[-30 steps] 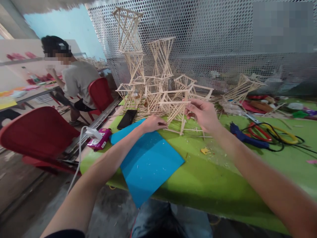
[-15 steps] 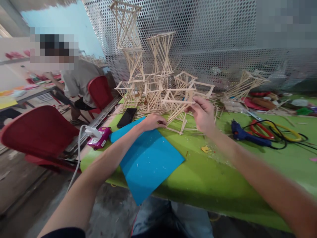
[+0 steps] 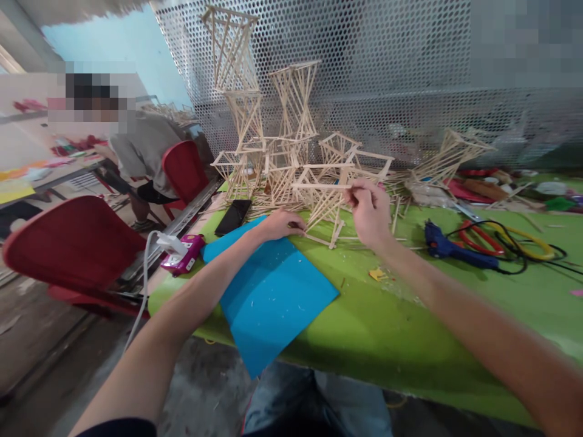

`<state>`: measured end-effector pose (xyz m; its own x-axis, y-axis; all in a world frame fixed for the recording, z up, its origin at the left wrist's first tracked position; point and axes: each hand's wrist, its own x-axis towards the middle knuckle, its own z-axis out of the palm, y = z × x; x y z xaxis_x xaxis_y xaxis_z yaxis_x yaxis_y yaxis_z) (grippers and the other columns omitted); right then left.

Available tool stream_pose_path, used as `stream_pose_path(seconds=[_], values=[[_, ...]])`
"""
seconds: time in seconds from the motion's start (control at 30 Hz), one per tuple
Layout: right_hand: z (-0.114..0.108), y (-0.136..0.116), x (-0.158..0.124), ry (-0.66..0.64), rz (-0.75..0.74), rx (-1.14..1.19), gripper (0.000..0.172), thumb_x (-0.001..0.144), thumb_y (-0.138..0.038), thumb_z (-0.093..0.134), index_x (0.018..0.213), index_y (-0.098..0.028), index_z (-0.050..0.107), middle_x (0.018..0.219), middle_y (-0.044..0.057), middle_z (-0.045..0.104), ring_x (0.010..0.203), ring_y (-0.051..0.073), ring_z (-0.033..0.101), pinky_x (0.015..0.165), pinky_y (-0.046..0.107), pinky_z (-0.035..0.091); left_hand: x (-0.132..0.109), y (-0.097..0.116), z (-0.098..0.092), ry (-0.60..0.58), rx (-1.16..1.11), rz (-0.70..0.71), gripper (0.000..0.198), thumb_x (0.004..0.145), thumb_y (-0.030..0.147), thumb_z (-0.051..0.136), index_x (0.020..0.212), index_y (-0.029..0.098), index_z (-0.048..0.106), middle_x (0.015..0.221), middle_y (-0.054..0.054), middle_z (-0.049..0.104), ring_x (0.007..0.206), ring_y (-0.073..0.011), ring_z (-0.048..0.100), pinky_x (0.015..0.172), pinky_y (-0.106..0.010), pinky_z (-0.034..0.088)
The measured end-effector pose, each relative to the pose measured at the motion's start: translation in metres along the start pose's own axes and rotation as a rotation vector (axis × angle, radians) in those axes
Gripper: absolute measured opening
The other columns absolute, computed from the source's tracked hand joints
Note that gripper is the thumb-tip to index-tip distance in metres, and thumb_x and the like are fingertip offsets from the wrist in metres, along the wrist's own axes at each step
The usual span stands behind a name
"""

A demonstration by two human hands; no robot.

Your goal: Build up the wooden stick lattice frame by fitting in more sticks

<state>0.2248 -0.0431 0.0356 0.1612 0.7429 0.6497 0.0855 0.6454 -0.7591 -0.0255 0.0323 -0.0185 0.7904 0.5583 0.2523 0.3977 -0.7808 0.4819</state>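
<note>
A small frame of thin wooden sticks [image 3: 319,187] stands on the green tabletop between my hands, its slanted sticks joining an upper and a lower square. My left hand [image 3: 283,224] rests low at its left, with thumb and fingers pinched on the lower corner. At the upper right corner, my right hand [image 3: 371,209] has its fingers closed on the top of the stick frame. Under my left wrist lies a blue sheet [image 3: 277,297] that hangs over the table's front edge.
Taller stick towers [image 3: 232,54] stand behind, against a perforated metal panel [image 3: 364,79]. On the right lie a blue glue gun [image 3: 455,246] and red-handled pliers [image 3: 480,237]. A black phone [image 3: 233,216] and purple power strip [image 3: 183,255] are on the left. Another person [image 3: 141,145] sits beyond a red chair [image 3: 68,249].
My right hand has shifted slightly left and down at the frame's upper corner, and the frame's top has moved a little left with it. My left hand stays in place.
</note>
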Motion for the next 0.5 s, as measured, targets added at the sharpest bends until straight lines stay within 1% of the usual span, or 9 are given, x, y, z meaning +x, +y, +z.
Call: stream_pose_path(seconds=[0.1,0.27,0.4,0.5], values=[[-0.005,0.002,0.000,-0.064,0.017,0.000,0.020,0.097,-0.046,0.062,0.091,-0.029,0.072,0.080,0.001,0.065,0.069,0.017,0.055,0.064,0.033,0.048,0.000,0.001,-0.001,-0.010,0.007,0.003,0.022,0.095,0.042,0.073,0.099,0.022,0.081,0.101,-0.003,0.081,0.092,-0.0159,0.074,0.080,-0.023,0.049],[-0.016,0.003,0.000,-0.127,0.071,0.050,0.027,0.094,-0.056,0.069,0.101,-0.030,0.073,0.090,0.002,0.070,0.075,0.017,0.062,0.072,0.034,0.056,-0.001,-0.001,0.000,-0.007,-0.028,-0.012,0.024,0.095,0.043,0.072,0.100,0.022,0.081,0.102,-0.004,0.081,0.094,-0.0170,0.074,0.083,-0.024,0.051],[-0.023,-0.002,0.001,-0.174,0.111,0.088,0.028,0.095,-0.056,0.070,0.099,-0.029,0.077,0.099,0.004,0.073,0.079,0.016,0.064,0.077,0.034,0.060,-0.002,-0.004,-0.001,-0.001,-0.077,-0.029,0.023,0.095,0.042,0.072,0.101,0.022,0.082,0.101,-0.004,0.082,0.094,-0.0170,0.075,0.083,-0.023,0.053],[-0.025,-0.007,0.002,-0.179,0.126,0.093,0.028,0.096,-0.054,0.071,0.098,-0.028,0.080,0.098,0.005,0.074,0.079,0.015,0.065,0.081,0.034,0.061,-0.002,-0.005,-0.002,0.000,-0.078,-0.010,0.022,0.096,0.040,0.071,0.101,0.021,0.081,0.101,-0.004,0.081,0.093,-0.0162,0.074,0.082,-0.023,0.052]])
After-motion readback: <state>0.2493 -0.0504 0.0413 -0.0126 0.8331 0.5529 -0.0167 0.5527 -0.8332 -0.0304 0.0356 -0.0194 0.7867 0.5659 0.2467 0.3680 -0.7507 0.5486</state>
